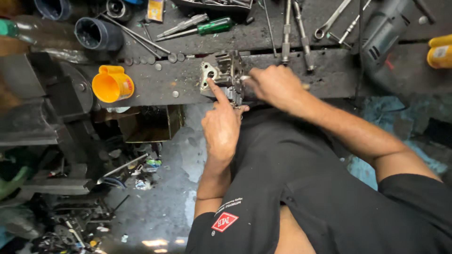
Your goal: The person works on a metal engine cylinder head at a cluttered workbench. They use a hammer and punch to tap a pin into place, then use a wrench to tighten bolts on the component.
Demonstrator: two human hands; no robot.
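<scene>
Engine cylinder head [225,75], grey finned metal, sits at near edge of grimy workbench [292,75]. Left hand [220,124] nearest: index finger extended onto its port flange, other fingers curled. Right hand [275,87] beside it, fingers pinched round a small metal tool at the casting's side. Orange funnel [112,84] left; green-handled screwdriver [202,28], electric drill [383,42] farther back.

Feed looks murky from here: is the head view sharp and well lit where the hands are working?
Head view: metal engine part and left hand sharp and evenly lit; right hand slightly motion-soft; lower left floor dark and blurred, with glare patches; edges bowed by the wide lens.
</scene>
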